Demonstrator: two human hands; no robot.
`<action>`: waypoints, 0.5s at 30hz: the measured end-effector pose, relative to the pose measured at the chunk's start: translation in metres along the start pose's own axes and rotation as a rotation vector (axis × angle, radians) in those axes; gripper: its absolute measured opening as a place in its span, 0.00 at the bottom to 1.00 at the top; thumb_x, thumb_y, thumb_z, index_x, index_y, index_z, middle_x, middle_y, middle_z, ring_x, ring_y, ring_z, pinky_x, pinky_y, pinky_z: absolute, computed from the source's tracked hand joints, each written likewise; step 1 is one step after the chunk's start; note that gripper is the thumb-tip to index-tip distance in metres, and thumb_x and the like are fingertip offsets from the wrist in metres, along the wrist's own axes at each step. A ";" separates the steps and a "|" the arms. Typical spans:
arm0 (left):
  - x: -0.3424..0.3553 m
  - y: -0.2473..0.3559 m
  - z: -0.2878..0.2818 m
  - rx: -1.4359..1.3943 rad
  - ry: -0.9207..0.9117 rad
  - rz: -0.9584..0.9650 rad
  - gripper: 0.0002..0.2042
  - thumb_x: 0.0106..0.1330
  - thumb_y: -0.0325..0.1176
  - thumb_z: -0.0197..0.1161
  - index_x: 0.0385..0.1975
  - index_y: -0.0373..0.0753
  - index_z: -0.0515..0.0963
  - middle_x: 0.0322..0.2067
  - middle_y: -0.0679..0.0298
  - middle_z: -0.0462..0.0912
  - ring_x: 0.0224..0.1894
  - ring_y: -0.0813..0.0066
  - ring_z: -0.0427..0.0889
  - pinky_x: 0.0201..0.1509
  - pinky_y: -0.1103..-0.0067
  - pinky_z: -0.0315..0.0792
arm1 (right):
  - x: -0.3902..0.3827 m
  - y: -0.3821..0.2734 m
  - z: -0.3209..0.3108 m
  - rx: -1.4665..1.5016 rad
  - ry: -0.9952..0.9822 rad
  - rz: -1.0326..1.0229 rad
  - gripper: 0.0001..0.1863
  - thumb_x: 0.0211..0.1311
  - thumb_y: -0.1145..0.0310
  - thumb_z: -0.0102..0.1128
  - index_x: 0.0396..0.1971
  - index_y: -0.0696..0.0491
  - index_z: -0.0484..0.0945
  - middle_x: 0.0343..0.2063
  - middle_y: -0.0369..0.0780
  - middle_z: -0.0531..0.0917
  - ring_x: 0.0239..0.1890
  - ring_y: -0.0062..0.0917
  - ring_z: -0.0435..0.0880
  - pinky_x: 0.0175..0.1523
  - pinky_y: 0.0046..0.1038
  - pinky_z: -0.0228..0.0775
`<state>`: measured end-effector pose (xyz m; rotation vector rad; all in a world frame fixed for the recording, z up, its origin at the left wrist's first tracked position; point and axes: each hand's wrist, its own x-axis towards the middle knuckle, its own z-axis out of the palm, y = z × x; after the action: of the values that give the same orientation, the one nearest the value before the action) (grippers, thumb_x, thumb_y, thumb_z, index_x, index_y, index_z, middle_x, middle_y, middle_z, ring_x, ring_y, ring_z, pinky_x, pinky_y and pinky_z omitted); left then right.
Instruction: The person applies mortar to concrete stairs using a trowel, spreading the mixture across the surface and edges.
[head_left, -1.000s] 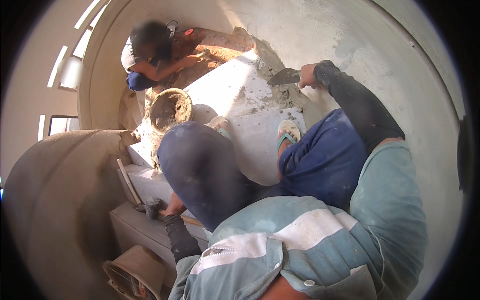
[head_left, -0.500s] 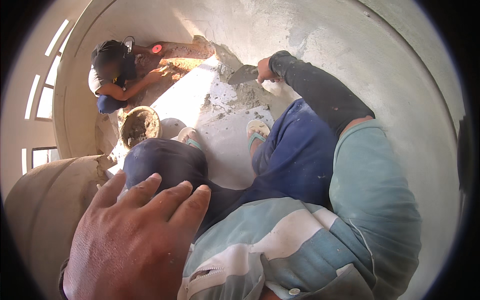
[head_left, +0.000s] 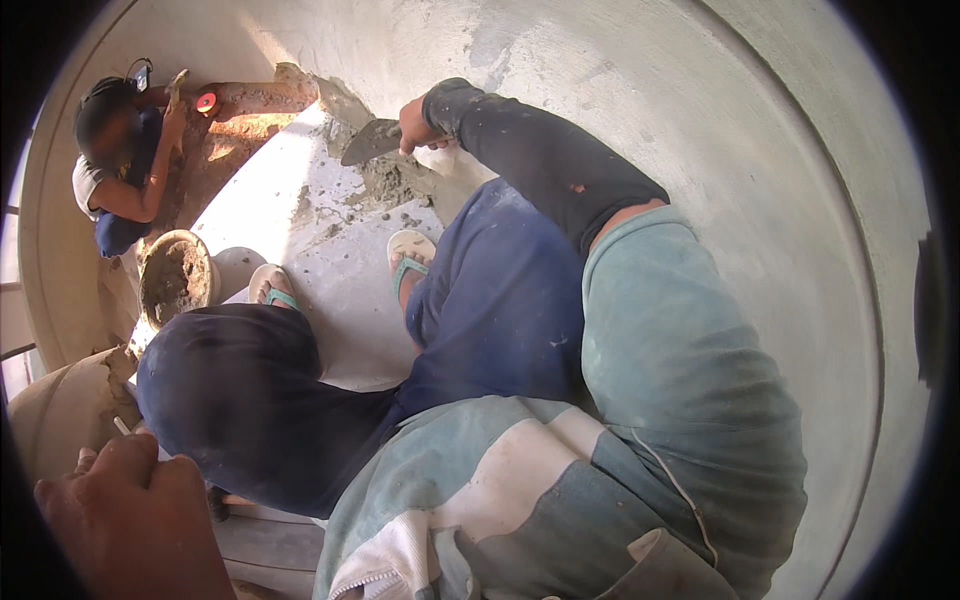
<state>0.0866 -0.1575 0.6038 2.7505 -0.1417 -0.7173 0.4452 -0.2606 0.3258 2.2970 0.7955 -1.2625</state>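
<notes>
My right hand (head_left: 418,125) grips a steel trowel (head_left: 368,145) at wet grey mortar (head_left: 385,185) along the joint between wall and white tiled surface (head_left: 250,190). Down at the lower left, my left hand (head_left: 130,510) has its fingers curled; what they hold, if anything, is hidden. A pale handle tip (head_left: 122,426) shows just beyond it. A round bucket (head_left: 205,260) containing mortar stands left of my feet, which wear sandals with green straps.
A co-worker (head_left: 110,190) crouches at upper left, holding a tool (head_left: 178,90) upright beside rough reddish ground and a small red disc (head_left: 207,103). A curved plastered wall (head_left: 760,250) surrounds the right side. Another curved, broken edge (head_left: 70,400) lies at left.
My left hand came up spread half a second ago and now is curled, lower and farther left. The co-worker has raised the tool. The view has shifted, moving the scene leftward.
</notes>
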 end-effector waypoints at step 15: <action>0.083 -0.019 0.074 -0.204 0.155 0.035 0.09 0.57 0.29 0.59 0.36 0.38 0.83 0.32 0.58 0.84 0.38 0.59 0.84 0.49 0.62 0.74 | 0.014 -0.116 0.026 0.984 -0.044 -0.517 0.37 0.62 0.40 0.61 0.60 0.56 0.73 0.55 0.48 0.80 0.57 0.33 0.80 0.67 0.34 0.64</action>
<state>0.1227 -0.1717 0.4983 2.5879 -0.0787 -0.4780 0.3595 -0.1840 0.2923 2.8463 0.9135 -2.3306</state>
